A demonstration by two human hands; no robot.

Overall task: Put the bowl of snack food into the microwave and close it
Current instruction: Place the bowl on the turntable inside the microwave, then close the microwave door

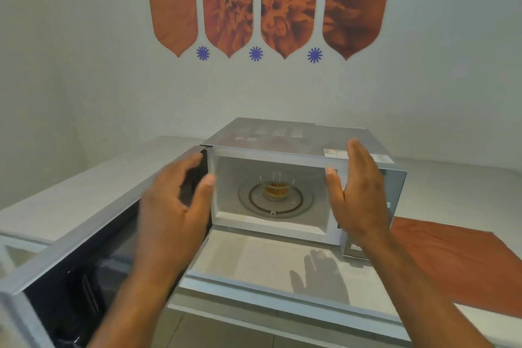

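Note:
A silver microwave (pixel 285 138) stands on the counter with its door (pixel 93 237) swung wide open to the left. Inside, a small clear glass bowl of brown snack food (pixel 277 186) sits on the glass turntable (pixel 299 207). My left hand (pixel 176 206) hovers in front of the cavity's left edge, next to the door's hinge side, fingers apart and holding nothing. My right hand (pixel 357 192) is held flat and upright in front of the cavity's right edge and the control panel, also holding nothing. Neither hand touches the bowl.
The pale counter (pixel 262 260) runs under and in front of the microwave, its front edge close to me. An orange-red mat (pixel 457 260) lies on the counter at the right. A white wall with orange decals is behind.

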